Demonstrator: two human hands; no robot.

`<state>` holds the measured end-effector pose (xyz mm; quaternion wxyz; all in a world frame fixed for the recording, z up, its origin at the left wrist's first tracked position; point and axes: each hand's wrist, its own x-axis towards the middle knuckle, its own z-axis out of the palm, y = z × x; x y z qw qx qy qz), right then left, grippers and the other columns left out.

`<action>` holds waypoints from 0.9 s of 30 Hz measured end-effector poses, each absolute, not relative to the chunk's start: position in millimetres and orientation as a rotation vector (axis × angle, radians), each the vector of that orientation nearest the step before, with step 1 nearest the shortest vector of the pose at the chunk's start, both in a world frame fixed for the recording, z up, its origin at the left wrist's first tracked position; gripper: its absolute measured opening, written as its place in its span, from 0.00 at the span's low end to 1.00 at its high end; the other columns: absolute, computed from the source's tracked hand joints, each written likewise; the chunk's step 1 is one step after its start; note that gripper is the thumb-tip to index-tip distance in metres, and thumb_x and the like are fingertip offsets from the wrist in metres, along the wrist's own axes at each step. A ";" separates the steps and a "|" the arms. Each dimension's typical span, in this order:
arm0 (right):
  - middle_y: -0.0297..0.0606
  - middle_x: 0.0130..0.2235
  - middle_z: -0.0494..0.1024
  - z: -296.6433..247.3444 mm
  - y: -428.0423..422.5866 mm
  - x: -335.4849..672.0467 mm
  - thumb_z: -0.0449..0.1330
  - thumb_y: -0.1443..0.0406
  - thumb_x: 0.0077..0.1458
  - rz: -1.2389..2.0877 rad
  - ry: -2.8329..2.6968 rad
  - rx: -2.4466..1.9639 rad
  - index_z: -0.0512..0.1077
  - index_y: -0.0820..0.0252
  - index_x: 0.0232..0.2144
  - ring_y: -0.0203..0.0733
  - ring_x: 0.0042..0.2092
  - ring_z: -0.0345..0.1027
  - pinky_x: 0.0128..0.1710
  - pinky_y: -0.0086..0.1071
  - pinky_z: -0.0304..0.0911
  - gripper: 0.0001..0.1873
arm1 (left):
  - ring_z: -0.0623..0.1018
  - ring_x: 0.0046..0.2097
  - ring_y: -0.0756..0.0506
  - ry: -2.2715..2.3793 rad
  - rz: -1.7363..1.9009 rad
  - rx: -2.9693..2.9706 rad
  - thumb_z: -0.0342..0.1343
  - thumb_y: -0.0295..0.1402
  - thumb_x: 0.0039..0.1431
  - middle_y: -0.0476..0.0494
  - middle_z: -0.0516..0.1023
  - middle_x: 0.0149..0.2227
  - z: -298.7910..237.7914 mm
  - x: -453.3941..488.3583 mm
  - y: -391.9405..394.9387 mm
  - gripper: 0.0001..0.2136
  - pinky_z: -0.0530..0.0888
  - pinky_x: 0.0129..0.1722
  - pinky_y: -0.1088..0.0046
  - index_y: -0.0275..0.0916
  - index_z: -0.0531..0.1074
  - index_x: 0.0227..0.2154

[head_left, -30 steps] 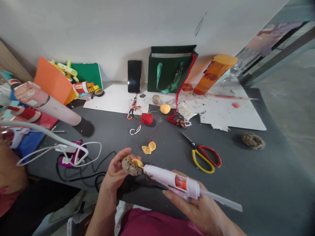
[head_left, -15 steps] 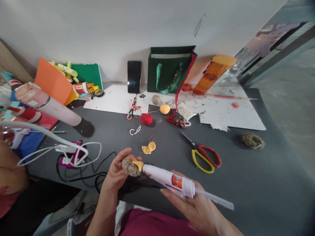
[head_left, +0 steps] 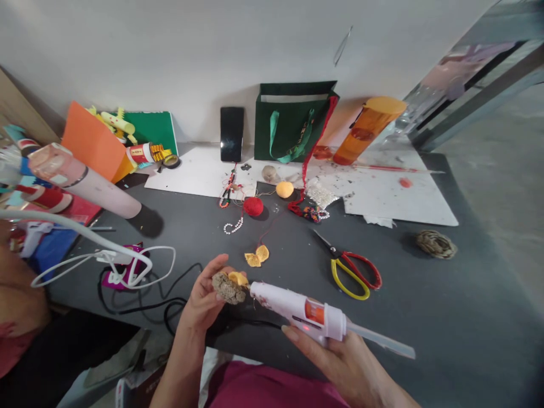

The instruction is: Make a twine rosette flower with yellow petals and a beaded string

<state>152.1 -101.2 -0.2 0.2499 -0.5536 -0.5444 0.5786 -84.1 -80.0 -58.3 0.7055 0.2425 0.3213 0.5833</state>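
My left hand (head_left: 204, 300) is closed round a small brown twine ball (head_left: 226, 288) with an orange petal piece (head_left: 238, 278) stuck on top, held just above the near edge of the dark grey table (head_left: 425, 294). My right hand (head_left: 340, 362) grips a white hot glue gun (head_left: 297, 309) with a clear glue stick out the back. The gun's nozzle points left and sits right beside the orange piece on the ball. Loose orange petals (head_left: 257, 256) lie on the table just beyond my hands.
Red-and-yellow scissors (head_left: 351, 269) lie right of centre, a twine coil (head_left: 436, 244) farther right. Red ball (head_left: 253, 206), orange ball (head_left: 284, 189), bead strings, phone (head_left: 232, 134), green bag (head_left: 293, 122), orange tumbler (head_left: 368, 129) and white sheets sit at the back. White cables (head_left: 106, 258) and craft clutter are at the left.
The glue gun shifted slightly right and its nozzle drew back a little from the orange piece. My left hand and the ball have barely moved.
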 end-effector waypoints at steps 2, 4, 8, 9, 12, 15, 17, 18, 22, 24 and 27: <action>0.40 0.34 0.82 4.8 -96.1 148.8 0.63 0.54 0.54 1.575 -1.553 -1.462 0.78 0.56 0.37 0.48 0.36 0.77 0.35 0.35 0.77 0.14 | 0.80 0.43 0.43 0.752 1.282 0.548 0.72 0.34 0.42 0.46 0.79 0.38 -58.8 -84.1 -81.1 0.26 0.76 0.43 0.69 0.47 0.76 0.48; 0.39 0.31 0.81 8.5 -93.1 146.2 0.62 0.55 0.54 1.567 -1.566 -1.450 0.78 0.54 0.34 0.45 0.31 0.75 0.30 0.35 0.75 0.11 | 0.80 0.43 0.42 0.778 1.270 0.562 0.72 0.36 0.41 0.45 0.79 0.37 -60.0 -84.1 -81.8 0.28 0.76 0.45 0.66 0.46 0.75 0.49; 0.36 0.28 0.79 11.7 -91.0 146.3 0.63 0.56 0.53 1.532 -1.581 -1.406 0.78 0.51 0.30 0.45 0.31 0.74 0.31 0.35 0.74 0.08 | 0.81 0.43 0.43 0.736 1.266 0.579 0.71 0.36 0.43 0.48 0.78 0.38 -61.6 -83.1 -81.5 0.26 0.76 0.46 0.66 0.49 0.75 0.48; 0.36 0.28 0.79 12.1 -90.6 147.0 0.63 0.56 0.52 1.520 -1.582 -1.398 0.78 0.51 0.29 0.45 0.31 0.74 0.32 0.35 0.74 0.07 | 0.81 0.43 0.43 0.730 1.265 0.580 0.71 0.36 0.43 0.48 0.78 0.38 -61.7 -82.9 -81.3 0.26 0.76 0.45 0.66 0.49 0.75 0.48; 0.36 0.28 0.79 12.2 -89.8 148.6 0.65 0.58 0.51 1.518 -1.559 -1.387 0.78 0.51 0.29 0.46 0.33 0.74 0.33 0.35 0.74 0.05 | 0.80 0.43 0.43 0.758 1.258 0.600 0.71 0.38 0.43 0.49 0.77 0.36 -61.8 -83.0 -80.7 0.26 0.75 0.46 0.64 0.50 0.74 0.48; 0.37 0.28 0.80 11.6 -91.9 148.4 0.65 0.59 0.51 1.554 -1.529 -1.392 0.78 0.52 0.29 0.48 0.35 0.75 0.35 0.36 0.74 0.05 | 0.80 0.44 0.42 0.774 1.268 0.620 0.71 0.39 0.43 0.49 0.77 0.36 -62.0 -84.1 -80.6 0.26 0.75 0.45 0.64 0.49 0.73 0.49; 0.38 0.32 0.81 11.4 -95.4 148.2 0.65 0.58 0.51 1.563 -1.494 -1.434 0.78 0.52 0.31 0.49 0.37 0.76 0.37 0.36 0.75 0.06 | 0.79 0.44 0.42 0.770 1.280 0.604 0.70 0.39 0.44 0.48 0.77 0.36 -61.9 -84.9 -80.6 0.26 0.75 0.44 0.65 0.49 0.74 0.49; 0.39 0.34 0.81 11.7 -97.3 148.2 0.65 0.58 0.51 1.556 -1.467 -1.468 0.78 0.52 0.33 0.49 0.39 0.76 0.37 0.36 0.75 0.08 | 0.80 0.44 0.43 0.767 1.286 0.586 0.71 0.38 0.43 0.48 0.77 0.36 -61.7 -85.2 -80.6 0.26 0.75 0.44 0.66 0.49 0.74 0.49; 0.39 0.33 0.81 15.7 -101.4 149.2 0.62 0.51 0.53 1.561 -1.361 -1.500 0.78 0.55 0.34 0.48 0.40 0.76 0.40 0.37 0.75 0.15 | 0.80 0.43 0.43 0.759 1.301 0.529 0.71 0.37 0.42 0.47 0.77 0.36 -60.7 -84.3 -80.7 0.27 0.76 0.41 0.69 0.48 0.75 0.48; 0.36 0.26 0.78 18.3 -99.2 148.8 0.61 0.47 0.53 1.567 -1.343 -1.456 0.77 0.55 0.28 0.45 0.34 0.75 0.36 0.35 0.75 0.18 | 0.80 0.42 0.43 0.749 1.293 0.531 0.71 0.37 0.42 0.47 0.76 0.36 -60.2 -82.6 -80.9 0.27 0.76 0.40 0.70 0.48 0.74 0.49; 0.35 0.23 0.74 19.1 -90.9 145.1 0.61 0.44 0.51 1.520 -1.288 -1.469 0.74 0.56 0.24 0.40 0.28 0.69 0.27 0.30 0.71 0.23 | 0.80 0.42 0.43 0.743 1.251 0.534 0.71 0.38 0.42 0.48 0.77 0.36 -59.4 -78.8 -81.4 0.28 0.75 0.40 0.70 0.48 0.73 0.50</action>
